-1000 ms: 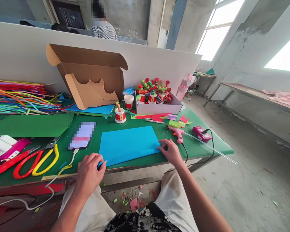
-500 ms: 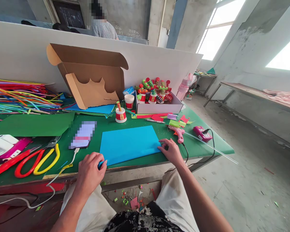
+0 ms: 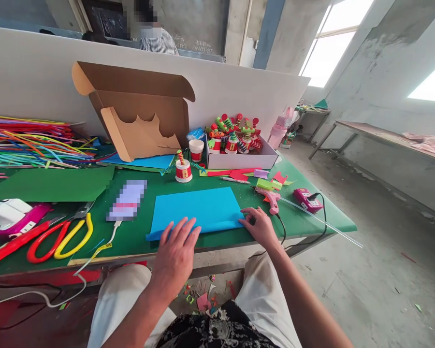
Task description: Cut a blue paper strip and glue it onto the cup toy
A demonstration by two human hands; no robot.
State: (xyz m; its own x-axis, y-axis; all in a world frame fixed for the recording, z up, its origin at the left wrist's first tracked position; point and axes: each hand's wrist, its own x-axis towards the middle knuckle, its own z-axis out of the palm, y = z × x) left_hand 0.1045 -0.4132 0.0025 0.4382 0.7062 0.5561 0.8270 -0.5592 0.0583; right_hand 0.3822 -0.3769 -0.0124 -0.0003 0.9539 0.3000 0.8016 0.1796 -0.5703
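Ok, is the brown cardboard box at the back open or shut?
Open. The cardboard box has its lid flap raised against the white partition, and its notched inner flap faces the camera. What it holds, if anything, cannot be told.

scissors [image 3: 60,238] | glue gun [image 3: 270,198] | cardboard box [image 3: 139,116] | pipe cleaners [image 3: 32,142] | paper cup [image 3: 196,150]

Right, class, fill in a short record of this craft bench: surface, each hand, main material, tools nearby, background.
surface: green table
left hand: fingers spread flat on the near edge of the blue sheet
right hand: fingertips on the sheet's right corner
tools nearby: pink glue gun right of the sheet; red and yellow scissors to the left
background: open cardboard box; white box of decorated cups
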